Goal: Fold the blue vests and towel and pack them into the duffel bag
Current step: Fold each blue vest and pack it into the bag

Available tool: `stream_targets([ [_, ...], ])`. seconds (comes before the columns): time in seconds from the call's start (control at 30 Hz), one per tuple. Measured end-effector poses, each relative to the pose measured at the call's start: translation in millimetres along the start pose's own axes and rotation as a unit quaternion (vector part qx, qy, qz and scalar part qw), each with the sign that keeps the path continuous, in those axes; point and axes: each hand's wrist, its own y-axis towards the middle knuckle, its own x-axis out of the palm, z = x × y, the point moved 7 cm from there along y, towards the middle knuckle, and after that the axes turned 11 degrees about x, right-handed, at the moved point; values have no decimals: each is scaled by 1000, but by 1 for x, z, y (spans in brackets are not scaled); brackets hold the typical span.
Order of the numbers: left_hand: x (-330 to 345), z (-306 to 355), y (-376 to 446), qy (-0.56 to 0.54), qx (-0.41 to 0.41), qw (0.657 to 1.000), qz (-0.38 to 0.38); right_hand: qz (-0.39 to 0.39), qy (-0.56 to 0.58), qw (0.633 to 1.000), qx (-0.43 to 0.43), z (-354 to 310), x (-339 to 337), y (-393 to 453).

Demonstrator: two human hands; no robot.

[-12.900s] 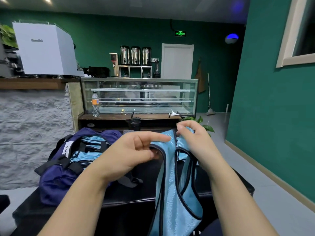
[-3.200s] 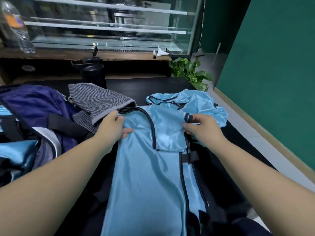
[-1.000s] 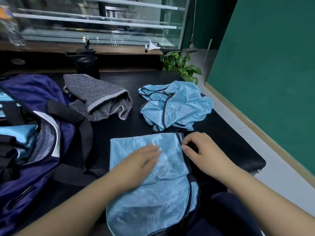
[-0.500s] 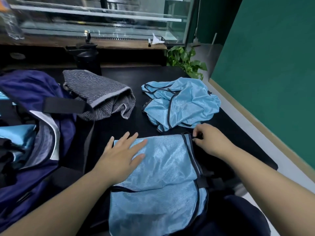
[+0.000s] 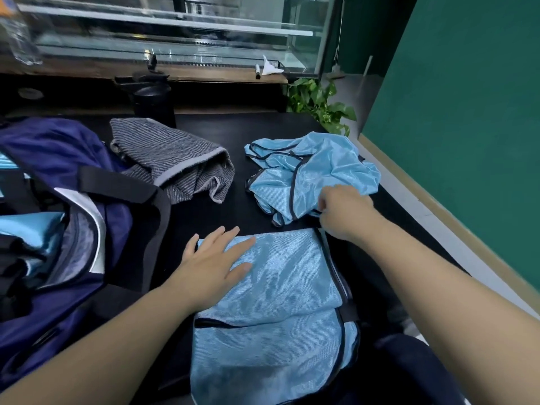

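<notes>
A strip of bare black table (image 5: 233, 209) runs between the grey striped towel (image 5: 172, 165) and the crumpled blue vest (image 5: 315, 171), wide enough for a hand to pass. The open duffel bag (image 5: 58, 217) crowds the left side (its black strap (image 5: 128, 194) spills onto the tabletop). A black bottle (image 5: 153, 100) blocks the far edge behind the towel.

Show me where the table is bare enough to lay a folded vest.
Bare black table lies behind the crumpled vest and right of the striped towel. A narrower strip runs between them. Left is crowded by the duffel bag.
</notes>
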Motion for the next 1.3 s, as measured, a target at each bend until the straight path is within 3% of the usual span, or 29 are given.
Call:
stream_targets([
  [0.07,-11,-2,5,-29,-8,999,30,-60,70,995,-42,-16,9,-6],
  [0.17,-30,-25,18,-78,-73,991,85,-170,18,983,-62,-20,27,-11],
  [0.3,-29,-55,32,-90,-116,989,-28,-253,-58,963,-71,-19,30,-9],
  [0.43,-34,-49,39,-24,-98,984,-144,-263,-194,943,-61,-18,32,-6],
  [0.53,-39,-45,41,5,-90,981,-170,-263,-186,945,-51,-18,38,1],
  [0.63,-54,-47,42,20,-112,989,-93,-218,-143,964,-50,-20,31,6],
  [0.73,-89,-46,37,32,-146,985,83,-113,-41,991,-57,-22,7,11],
  [0.83,-126,-35,20,28,-118,949,291,32,46,996,-68,-20,-22,10],
  [0.9,-138,-27,6,1,-80,929,362,115,83,985,-98,-19,-38,-1],
  [1.0,-138,-15,-17,-24,-6,925,380,160,124,971,-132,-11,-42,-21],
  [1.3,-71,16,-96,-28,149,942,299,203,151,935,-247,30,-10,-107],
])
